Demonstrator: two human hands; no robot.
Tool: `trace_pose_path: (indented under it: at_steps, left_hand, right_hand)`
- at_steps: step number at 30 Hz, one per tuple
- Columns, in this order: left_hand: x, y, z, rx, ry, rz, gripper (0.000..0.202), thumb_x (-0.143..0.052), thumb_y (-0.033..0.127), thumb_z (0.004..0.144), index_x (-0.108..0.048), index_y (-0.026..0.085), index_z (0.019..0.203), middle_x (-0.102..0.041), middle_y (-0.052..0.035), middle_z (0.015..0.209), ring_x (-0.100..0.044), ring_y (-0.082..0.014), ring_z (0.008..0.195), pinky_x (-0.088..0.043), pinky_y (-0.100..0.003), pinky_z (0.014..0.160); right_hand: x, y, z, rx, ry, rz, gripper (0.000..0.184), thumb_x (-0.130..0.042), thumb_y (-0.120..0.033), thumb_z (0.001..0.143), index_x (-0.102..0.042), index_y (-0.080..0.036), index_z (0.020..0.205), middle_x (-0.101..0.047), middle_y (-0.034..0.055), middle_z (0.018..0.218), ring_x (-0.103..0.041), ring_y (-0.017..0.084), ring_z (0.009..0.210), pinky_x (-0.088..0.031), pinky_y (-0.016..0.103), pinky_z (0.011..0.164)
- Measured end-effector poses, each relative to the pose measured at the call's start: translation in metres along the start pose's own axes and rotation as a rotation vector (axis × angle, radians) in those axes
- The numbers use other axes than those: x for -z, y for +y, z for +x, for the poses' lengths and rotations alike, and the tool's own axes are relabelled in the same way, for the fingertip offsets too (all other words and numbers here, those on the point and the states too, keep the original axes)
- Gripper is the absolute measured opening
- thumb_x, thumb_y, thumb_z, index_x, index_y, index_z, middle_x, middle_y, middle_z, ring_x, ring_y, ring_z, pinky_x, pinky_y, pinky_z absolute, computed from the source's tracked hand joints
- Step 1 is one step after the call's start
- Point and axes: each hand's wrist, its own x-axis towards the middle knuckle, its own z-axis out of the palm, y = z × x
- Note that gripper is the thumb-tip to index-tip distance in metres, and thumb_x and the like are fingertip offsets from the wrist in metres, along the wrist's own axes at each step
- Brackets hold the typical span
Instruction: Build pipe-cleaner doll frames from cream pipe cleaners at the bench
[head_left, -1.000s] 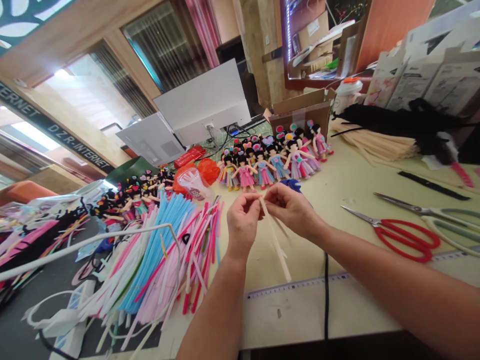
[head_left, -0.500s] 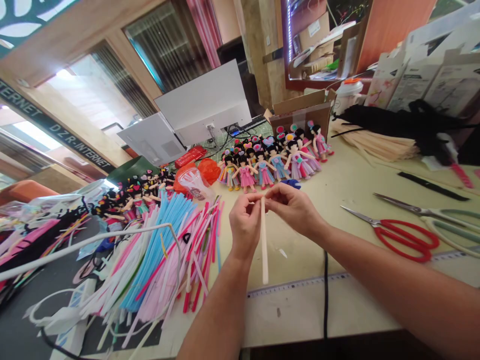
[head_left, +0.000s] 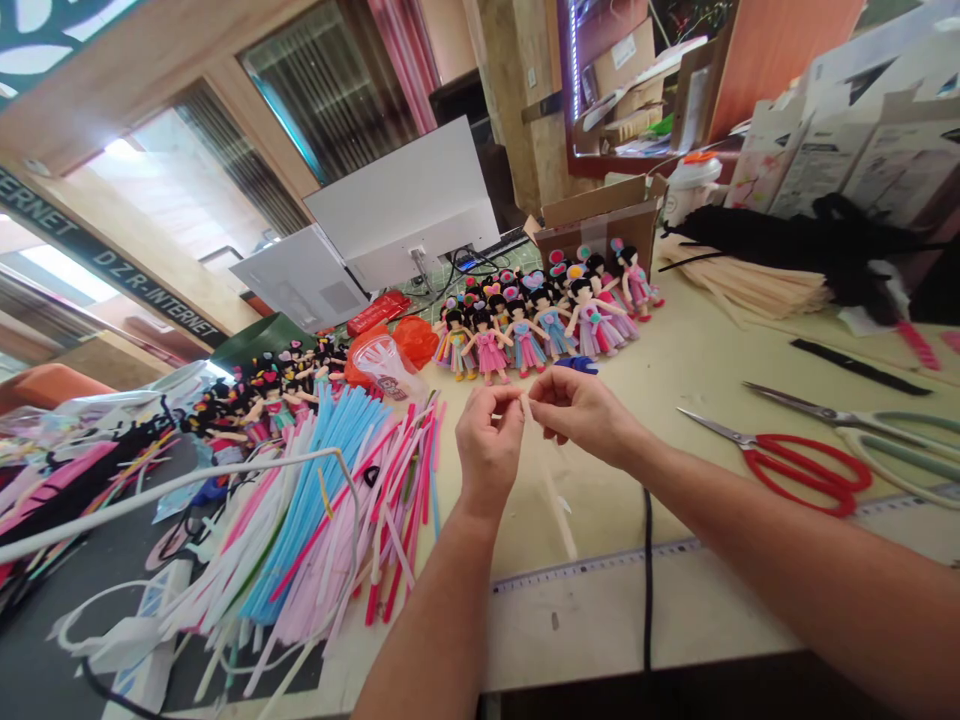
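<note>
Both hands meet above the cream table (head_left: 675, 370), pinching the top end of a thin cream-white strip (head_left: 551, 495) that hangs down and to the right, blurred by motion. My left hand (head_left: 489, 443) is closed on the strip's upper end. My right hand (head_left: 586, 412) pinches the same end from the right, fingertips touching the left ones. A big heap of blue, pink and white strips (head_left: 322, 510) lies just left of my left hand.
A row of small dolls in coloured dresses (head_left: 536, 315) stands beyond the hands, with more dolls (head_left: 274, 385) at the left. Red-handled scissors (head_left: 795, 460) and green-handled scissors (head_left: 885, 435) lie at the right. A ruler (head_left: 592, 570) and a black cable (head_left: 646, 580) cross the near edge.
The strip hung straight down half a second ago; its lower end now swings to the right and looks blurred. Both hands stay pinched on its top, shifted slightly.
</note>
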Motion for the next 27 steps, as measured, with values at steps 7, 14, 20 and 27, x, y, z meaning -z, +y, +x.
trace_pose_path:
  at_steps: [7,14,20,27]
  left_hand:
    - [0.000,-0.001,-0.001,-0.043,0.017,0.064,0.009,-0.056,0.018,0.080,-0.065,0.020,0.083,-0.064,-0.0020,0.080,-0.059,-0.0130,0.071,-0.049,-0.025,0.067]
    - [0.006,-0.003,0.003,-0.033,0.041,0.061,0.010,-0.054,0.018,0.081,-0.063,0.020,0.083,-0.065,-0.0015,0.082,-0.059,-0.0127,0.073,-0.047,-0.024,0.067]
    - [0.005,0.002,0.004,0.067,-0.025,-0.088,0.007,-0.056,0.021,0.079,-0.063,0.019,0.082,-0.063,-0.0003,0.076,-0.056,-0.0107,0.066,-0.045,-0.022,0.062]
    - [0.006,0.001,0.007,0.184,-0.064,-0.236,0.008,-0.060,0.025,0.075,-0.062,0.018,0.081,-0.059,0.0026,0.065,-0.051,-0.0087,0.057,-0.042,-0.021,0.056]
  right_hand:
    - [-0.001,0.008,0.001,0.061,-0.024,-0.026,0.010,-0.062,-0.027,0.071,-0.055,-0.019,0.072,-0.060,-0.0019,0.060,-0.057,0.011,0.054,-0.048,0.023,0.049]
    - [0.003,0.006,0.004,0.193,-0.125,-0.051,0.016,-0.058,-0.030,0.075,-0.066,-0.017,0.081,-0.066,0.0014,0.074,-0.057,0.012,0.064,-0.048,0.026,0.060]
    - [0.008,0.002,0.005,0.081,-0.143,-0.011,0.013,-0.061,-0.031,0.075,-0.060,-0.019,0.078,-0.054,-0.0050,0.054,-0.053,0.010,0.047,-0.043,0.023,0.045]
    - [0.012,0.000,0.007,0.060,-0.235,0.025,0.009,-0.058,-0.027,0.076,-0.058,-0.019,0.081,-0.060,-0.0026,0.064,-0.061,0.011,0.054,-0.044,0.021,0.045]
